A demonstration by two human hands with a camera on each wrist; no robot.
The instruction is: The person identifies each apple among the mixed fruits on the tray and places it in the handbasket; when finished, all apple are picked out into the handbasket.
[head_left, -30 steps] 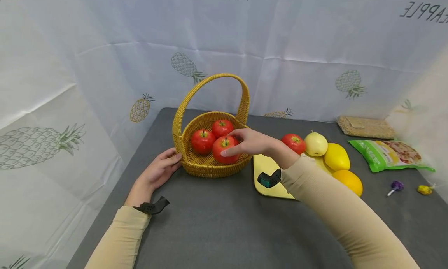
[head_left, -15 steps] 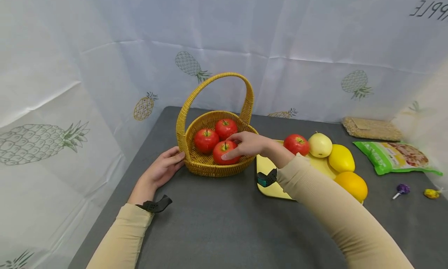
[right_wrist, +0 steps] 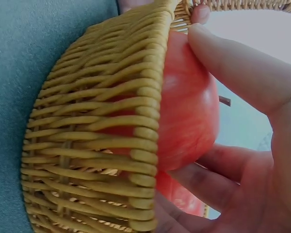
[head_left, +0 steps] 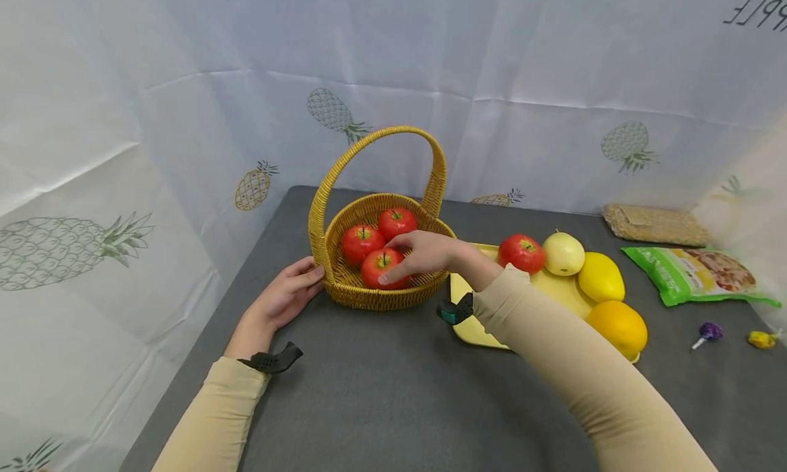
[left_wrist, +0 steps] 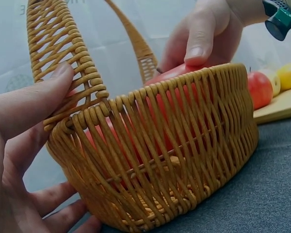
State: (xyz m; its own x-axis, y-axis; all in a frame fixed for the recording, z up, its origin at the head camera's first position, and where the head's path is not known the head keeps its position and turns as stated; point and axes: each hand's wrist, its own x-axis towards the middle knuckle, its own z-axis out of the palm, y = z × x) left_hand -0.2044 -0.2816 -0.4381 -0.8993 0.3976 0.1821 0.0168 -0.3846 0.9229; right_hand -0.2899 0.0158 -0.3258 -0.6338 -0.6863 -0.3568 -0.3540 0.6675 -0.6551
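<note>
A woven yellow basket [head_left: 344,291] with a tall handle stands on the grey table and holds three red apples. My right hand [head_left: 393,260] reaches over the rim and grips the front apple [head_left: 372,271]. The right wrist view shows its fingers [right_wrist: 233,68] wrapped round that apple [right_wrist: 189,111] just inside the basket wall [right_wrist: 97,126]. Two other apples [head_left: 360,242] [head_left: 397,221] lie behind it. My left hand [head_left: 304,281] rests flat against the basket's left side, and its thumb [left_wrist: 48,87] presses the foot of the handle [left_wrist: 63,43].
A yellow cutting board [head_left: 473,325] to the right carries a red apple [head_left: 521,252], a pale pear [head_left: 563,253], a lemon [head_left: 600,276] and an orange [head_left: 621,327]. Further right lie a green snack bag [head_left: 695,275], a brown packet [head_left: 654,225] and two wrapped sweets [head_left: 707,332]. White cloth walls enclose the table.
My right hand has slid a little left and deeper into the basket with the front apple. The left hand has stayed against the basket.
</note>
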